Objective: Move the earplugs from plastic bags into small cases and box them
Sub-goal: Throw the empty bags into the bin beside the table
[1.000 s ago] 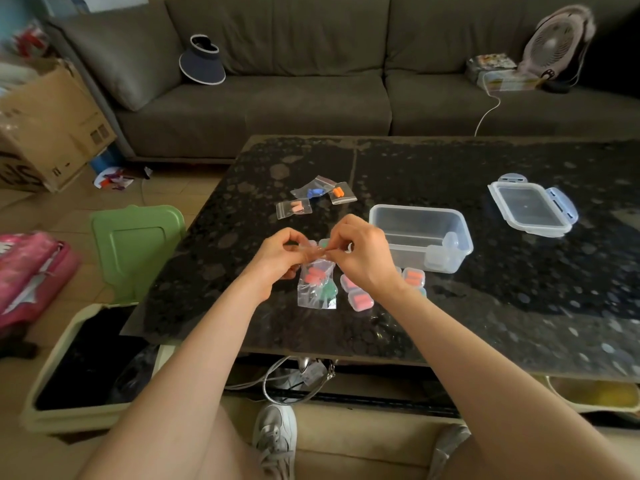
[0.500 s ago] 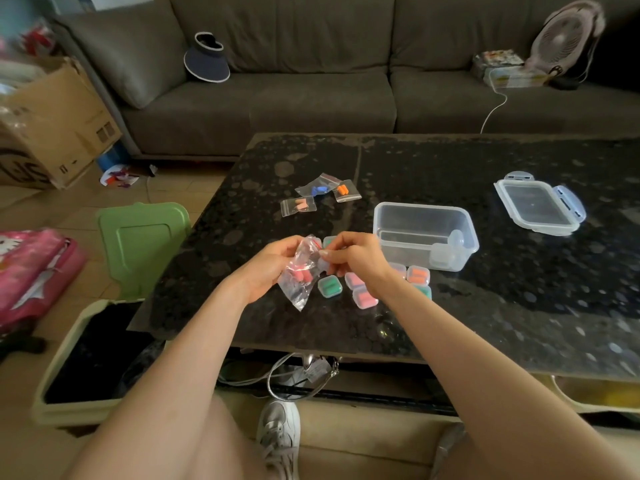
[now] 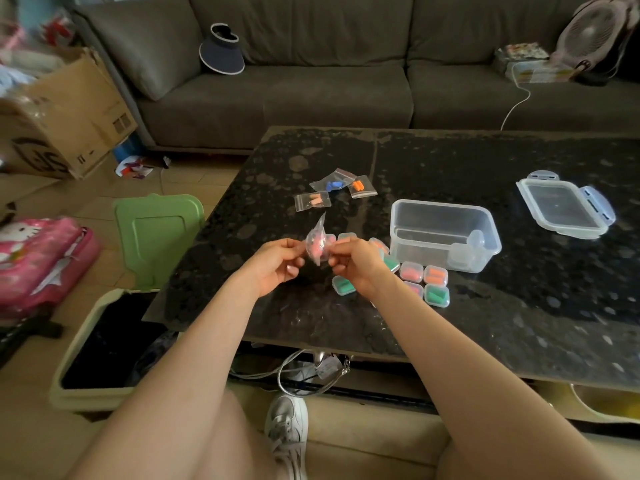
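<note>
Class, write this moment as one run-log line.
left hand: pinches plastic bag | right hand: pinches same bag | clear box: open, lid aside | small cases: beside box | table: three more bags

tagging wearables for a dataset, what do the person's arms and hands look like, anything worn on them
Left hand and right hand are bare: no gloves, rings, watch or bracelets show. Both forearms are uncovered right to the frame edge, with no sleeve in view and no markings visible.
</note>
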A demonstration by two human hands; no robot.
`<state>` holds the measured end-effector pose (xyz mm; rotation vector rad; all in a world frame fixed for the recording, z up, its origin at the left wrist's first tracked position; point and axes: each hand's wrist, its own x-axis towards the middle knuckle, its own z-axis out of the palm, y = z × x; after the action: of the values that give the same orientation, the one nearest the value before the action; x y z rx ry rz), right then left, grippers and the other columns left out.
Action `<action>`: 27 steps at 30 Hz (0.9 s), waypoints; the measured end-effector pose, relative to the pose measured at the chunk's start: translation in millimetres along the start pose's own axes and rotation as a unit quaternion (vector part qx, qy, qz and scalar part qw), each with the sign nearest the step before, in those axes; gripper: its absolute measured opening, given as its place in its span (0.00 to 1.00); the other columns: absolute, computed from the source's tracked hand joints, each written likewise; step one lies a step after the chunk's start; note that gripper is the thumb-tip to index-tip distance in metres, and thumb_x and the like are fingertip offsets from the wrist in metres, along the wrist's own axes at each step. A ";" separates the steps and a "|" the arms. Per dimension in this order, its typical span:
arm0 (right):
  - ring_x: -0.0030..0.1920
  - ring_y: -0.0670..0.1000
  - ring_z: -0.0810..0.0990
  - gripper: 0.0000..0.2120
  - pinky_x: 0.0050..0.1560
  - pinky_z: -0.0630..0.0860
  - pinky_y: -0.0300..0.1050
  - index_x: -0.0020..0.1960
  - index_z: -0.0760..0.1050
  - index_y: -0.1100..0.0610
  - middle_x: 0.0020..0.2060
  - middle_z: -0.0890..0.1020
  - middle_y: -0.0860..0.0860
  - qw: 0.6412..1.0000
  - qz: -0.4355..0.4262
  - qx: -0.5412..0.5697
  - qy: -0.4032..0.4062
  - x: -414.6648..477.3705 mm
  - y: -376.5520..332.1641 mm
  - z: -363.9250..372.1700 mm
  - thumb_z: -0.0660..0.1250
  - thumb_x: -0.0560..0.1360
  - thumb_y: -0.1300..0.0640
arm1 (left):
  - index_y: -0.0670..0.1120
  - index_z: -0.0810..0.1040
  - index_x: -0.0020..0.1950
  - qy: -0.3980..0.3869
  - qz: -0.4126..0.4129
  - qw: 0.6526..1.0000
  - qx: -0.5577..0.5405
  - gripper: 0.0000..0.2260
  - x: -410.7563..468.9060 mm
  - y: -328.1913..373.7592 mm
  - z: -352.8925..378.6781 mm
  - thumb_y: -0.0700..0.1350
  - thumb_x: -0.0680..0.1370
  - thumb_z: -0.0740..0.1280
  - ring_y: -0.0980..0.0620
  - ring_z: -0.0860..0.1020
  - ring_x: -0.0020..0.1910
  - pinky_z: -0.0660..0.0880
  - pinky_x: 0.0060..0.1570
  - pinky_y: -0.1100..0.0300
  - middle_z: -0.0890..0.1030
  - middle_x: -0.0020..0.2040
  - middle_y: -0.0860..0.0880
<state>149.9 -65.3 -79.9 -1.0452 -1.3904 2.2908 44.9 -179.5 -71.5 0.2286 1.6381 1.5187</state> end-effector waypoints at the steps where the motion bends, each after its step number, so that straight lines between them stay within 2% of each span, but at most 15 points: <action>1: 0.27 0.45 0.74 0.02 0.25 0.69 0.35 0.44 0.75 0.64 0.32 0.77 0.55 1.000 0.012 0.015 0.002 1.2 0.6 -0.1 0.64 0.74 0.67 | 0.40 0.77 0.51 -0.007 -0.012 1.000 -0.018 0.06 0.3 -0.5 -1.0 0.36 0.79 0.61 0.56 0.72 0.33 0.68 0.23 0.69 0.77 0.42 0.46; 3: 0.25 0.45 0.75 0.04 0.24 0.70 0.34 0.49 0.75 0.66 0.32 0.78 0.56 0.999 0.033 0.032 0.009 1.5 1.8 -0.1 0.64 0.75 0.67 | 0.40 0.77 0.52 -0.019 -0.035 0.999 -0.032 0.06 1.0 -1.7 -1.3 0.36 0.80 0.60 0.56 0.72 0.33 0.69 0.24 0.69 0.77 0.41 0.46; 6: 0.27 0.45 0.78 0.12 0.24 0.72 0.34 0.57 0.74 0.68 0.37 0.81 0.58 0.998 0.048 0.023 0.015 1.6 4.3 -0.2 0.67 0.75 0.66 | 0.39 0.77 0.53 -0.008 -0.065 0.997 -0.034 0.09 2.3 -4.8 0.3 0.35 0.80 0.58 0.56 0.71 0.33 0.69 0.24 0.69 0.77 0.41 0.46; 9: 0.26 0.45 0.78 0.15 0.24 0.72 0.33 0.59 0.74 0.69 0.43 0.82 0.60 0.998 0.044 0.024 0.023 0.7 4.4 1.3 0.67 0.75 0.65 | 0.39 0.77 0.56 0.019 -0.089 0.994 -0.053 0.11 3.8 -5.8 0.3 0.34 0.80 0.56 0.56 0.70 0.33 0.69 0.25 0.68 0.76 0.40 0.45; 12: 0.27 0.46 0.79 0.14 0.25 0.74 0.34 0.59 0.74 0.69 0.39 0.82 0.59 0.998 0.039 0.037 0.033 -1.2 3.1 1.9 0.67 0.75 0.65 | 0.39 0.77 0.57 0.021 -0.095 0.994 -0.049 0.11 3.3 -4.5 0.6 0.34 0.80 0.57 0.56 0.71 0.34 0.70 0.26 0.69 0.76 0.41 0.45; 14: 0.28 0.48 0.81 0.13 0.28 0.78 0.37 0.59 0.73 0.69 0.37 0.82 0.59 0.998 0.039 0.049 0.021 -3.6 2.3 1.9 0.66 0.76 0.66 | 0.39 0.77 0.58 0.027 -0.084 0.996 -0.006 0.10 2.0 -3.5 1.5 0.34 0.79 0.60 0.55 0.72 0.35 0.71 0.26 0.68 0.77 0.43 0.45; 18: 0.31 0.51 0.82 0.12 0.33 0.81 0.40 0.59 0.71 0.71 0.35 0.82 0.59 0.999 0.031 0.030 -0.003 -5.9 2.9 4.5 0.63 0.78 0.67 | 0.39 0.78 0.56 0.030 -0.065 0.996 0.047 0.09 1.1 -2.6 1.7 0.35 0.78 0.62 0.54 0.72 0.35 0.72 0.33 0.64 0.76 0.40 0.45; 21: 0.28 0.50 0.81 0.04 0.34 0.81 0.39 0.50 0.74 0.69 0.31 0.82 0.57 1.000 0.031 0.003 0.000 -7.3 2.7 6.6 0.62 0.78 0.67 | 0.38 0.78 0.57 0.038 -0.062 0.995 0.068 0.10 1.4 -3.5 1.1 0.34 0.78 0.61 0.53 0.73 0.36 0.73 0.35 0.62 0.77 0.41 0.44; 23: 0.25 0.49 0.81 0.05 0.33 0.81 0.40 0.44 0.73 0.64 0.29 0.82 0.56 0.999 0.022 -0.029 0.017 -8.9 2.6 8.6 0.62 0.78 0.68 | 0.38 0.77 0.58 0.050 -0.058 0.993 0.086 0.10 2.1 -3.7 2.6 0.35 0.79 0.61 0.53 0.75 0.38 0.73 0.35 0.62 0.78 0.42 0.44; 27: 0.25 0.49 0.81 0.06 0.28 0.80 0.40 0.49 0.71 0.60 0.34 0.81 0.57 0.995 -0.025 -0.076 0.053 -7.3 5.7 9.0 0.62 0.77 0.69 | 0.38 0.77 0.58 0.073 -0.060 0.992 0.082 0.09 3.2 -3.3 5.0 0.34 0.79 0.62 0.52 0.78 0.39 0.74 0.34 0.62 0.79 0.44 0.44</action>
<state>149.5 -78.2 -79.0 -1.1453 -1.5498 2.0899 47.7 -174.7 -75.3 0.1077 1.8616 1.3382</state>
